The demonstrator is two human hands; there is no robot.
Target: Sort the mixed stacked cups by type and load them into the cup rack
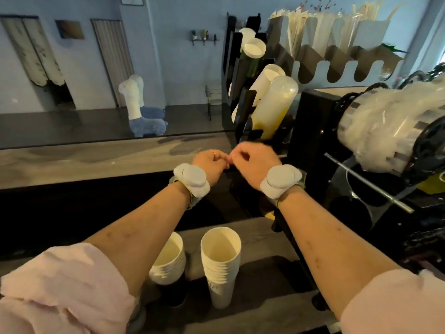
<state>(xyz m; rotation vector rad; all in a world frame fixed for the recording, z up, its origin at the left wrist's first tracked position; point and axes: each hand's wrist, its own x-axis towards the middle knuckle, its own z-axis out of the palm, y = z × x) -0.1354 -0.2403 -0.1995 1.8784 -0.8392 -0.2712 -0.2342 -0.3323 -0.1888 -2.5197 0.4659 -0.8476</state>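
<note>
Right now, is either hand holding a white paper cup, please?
No: the two white paper cup stacks stand untouched on the grey counter.

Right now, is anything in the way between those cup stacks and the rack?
No object shows between them. The left stack and right stack stand on the low counter, the rack ahead; only the left forearm crosses over the left stack.

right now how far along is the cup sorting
Done: the cup rack already holds a clear cup stack and white paper stacks. In hand: no cup; the left hand and right hand meet, fingers curled, at the rack's foot; what they pinch, if anything, is unclear. Left: a left-side paper cup stack and a right-side paper cup stack stand on the counter.
</note>
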